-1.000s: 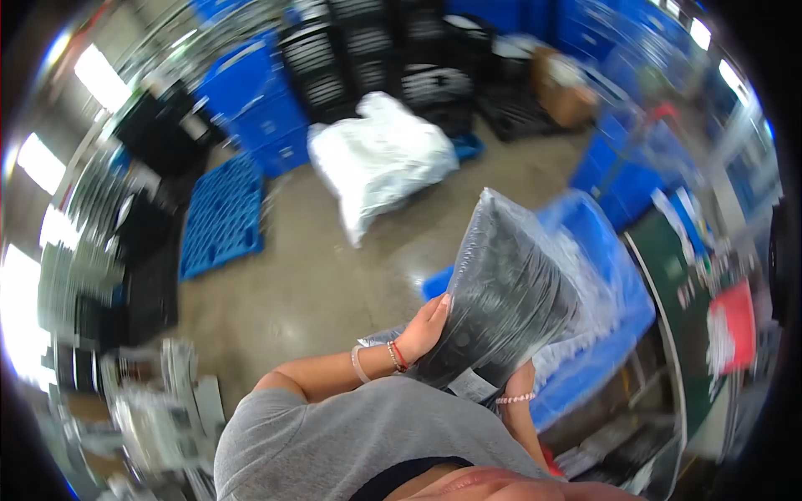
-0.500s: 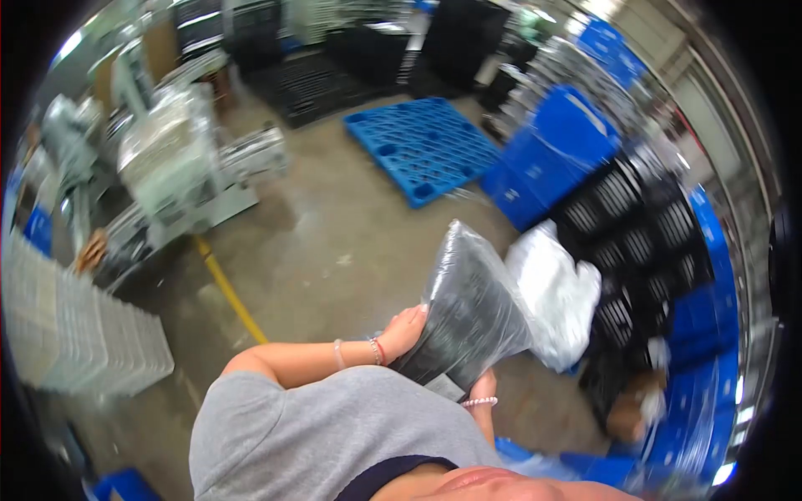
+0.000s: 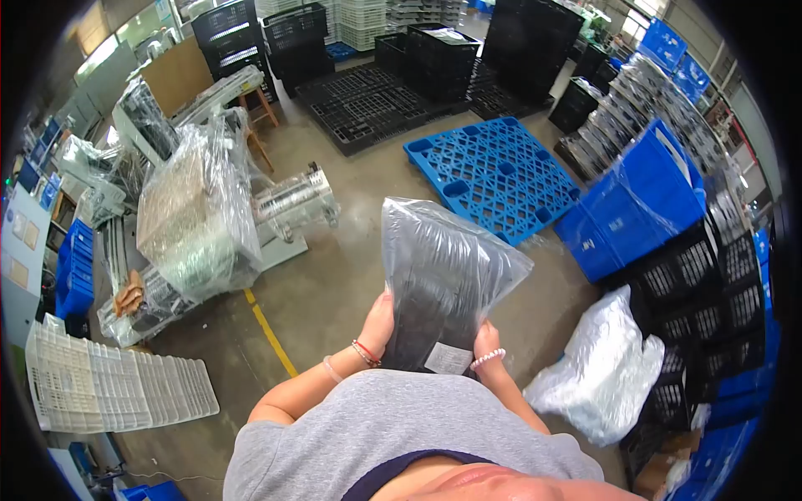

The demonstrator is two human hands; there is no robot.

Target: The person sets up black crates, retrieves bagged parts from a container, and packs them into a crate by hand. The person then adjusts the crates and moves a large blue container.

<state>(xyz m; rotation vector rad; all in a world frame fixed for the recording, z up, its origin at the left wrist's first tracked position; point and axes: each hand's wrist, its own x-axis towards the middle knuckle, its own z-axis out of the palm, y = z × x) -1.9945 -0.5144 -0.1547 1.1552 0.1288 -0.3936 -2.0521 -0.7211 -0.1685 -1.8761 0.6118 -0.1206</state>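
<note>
"Checking the clear bag [image 3: 459, 263]. How's it looking?"
"Creasing and shining, dark contents showing through. Pale label [image 3: 449, 358] sitting near the chest end."
"Hands, position?"
"Left hand [image 3: 381, 324] and right hand [image 3: 487, 340] gripping opposite edges, some fingers hiding behind. Bag's staying between them, in front of the grey shirt [image 3: 409, 417]."
"Surface, room?"
"Brownish-grey floor [image 3: 351, 217] showing below, yellow line [image 3: 271, 336] running across it. Blue pallet [image 3: 501, 179] lying ahead, silvery sack [image 3: 603, 365] resting right, plastic-wrapped machine [image 3: 196, 221] standing left."
</note>
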